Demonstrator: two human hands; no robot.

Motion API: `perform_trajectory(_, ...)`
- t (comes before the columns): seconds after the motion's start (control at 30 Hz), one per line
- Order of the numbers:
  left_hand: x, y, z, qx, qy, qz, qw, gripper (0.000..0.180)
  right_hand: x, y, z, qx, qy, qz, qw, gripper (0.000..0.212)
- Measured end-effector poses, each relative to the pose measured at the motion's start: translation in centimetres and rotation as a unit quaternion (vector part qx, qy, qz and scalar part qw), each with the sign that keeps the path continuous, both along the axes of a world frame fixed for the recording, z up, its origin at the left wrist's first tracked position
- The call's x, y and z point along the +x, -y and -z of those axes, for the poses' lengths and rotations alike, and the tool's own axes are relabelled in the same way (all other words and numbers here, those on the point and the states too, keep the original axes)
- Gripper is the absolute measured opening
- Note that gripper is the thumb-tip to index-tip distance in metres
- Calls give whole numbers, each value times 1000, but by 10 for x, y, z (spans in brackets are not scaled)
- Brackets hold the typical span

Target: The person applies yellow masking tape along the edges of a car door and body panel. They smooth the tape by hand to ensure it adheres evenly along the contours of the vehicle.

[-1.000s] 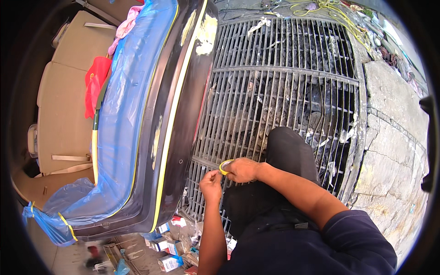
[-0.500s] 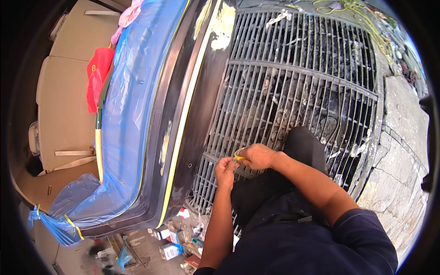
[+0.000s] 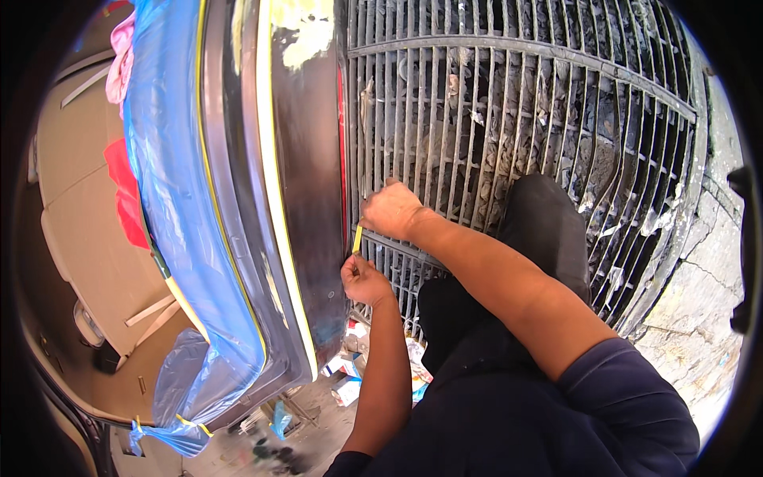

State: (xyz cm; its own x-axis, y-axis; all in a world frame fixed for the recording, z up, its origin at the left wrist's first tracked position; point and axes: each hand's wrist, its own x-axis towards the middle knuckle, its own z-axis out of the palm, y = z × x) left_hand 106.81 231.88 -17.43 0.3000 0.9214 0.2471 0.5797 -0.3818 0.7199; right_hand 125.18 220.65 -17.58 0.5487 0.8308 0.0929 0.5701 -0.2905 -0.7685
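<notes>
A short strip of yellow masking tape [image 3: 358, 238] stretches between my two hands beside the dark car body panel [image 3: 314, 151]. My left hand [image 3: 364, 281] pinches its near end, close to the panel's lower right edge. My right hand [image 3: 392, 210] is closed on the far end; whatever part of the tape lies inside that fist is hidden. The panel has pale filler patches [image 3: 300, 32] and a light lengthwise strip [image 3: 274, 159] edged in yellow. Blue plastic sheeting [image 3: 179, 175] covers the part left of it.
A metal floor grating [image 3: 509, 135] with debris beneath lies under my hands and knees. Left of the sheeting are a tan interior panel [image 3: 79, 215] and a red cloth [image 3: 125, 195]. Boxes [image 3: 346, 389] and litter lie near the panel's near end. Cracked concrete [image 3: 683, 310] borders the right.
Both hands have moved left toward the panel's edge and drawn apart, with the tape now stretched between them. My view has shifted, bringing a red line along the panel's edge into sight.
</notes>
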Motion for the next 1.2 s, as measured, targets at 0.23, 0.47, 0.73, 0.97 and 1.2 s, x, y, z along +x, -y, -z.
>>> perform_trajectory(0.23, -9, -9, -18, 325, -210, 110, 916, 13, -7, -19, 24, 52, -27, 27, 998, 38)
perform_trajectory(0.47, 5, -3, -4, 24, 53, -7, 998, 21, -12, -36, 21, 71, 5, 64, 995, 46)
perform_trajectory(0.73, 15, -2, 8, 3, 76, -69, 995, 22, -15, -34, 21, 82, 51, 87, 991, 49)
perform_trajectory(0.97, 22, 3, 15, -47, 157, -102, 981, 26, -17, -35, 26, 93, 81, 92, 988, 46)
perform_trajectory(1.2, 28, 2, 15, -52, 194, -113, 973, 23, -18, -40, 26, 85, 102, 111, 985, 44)
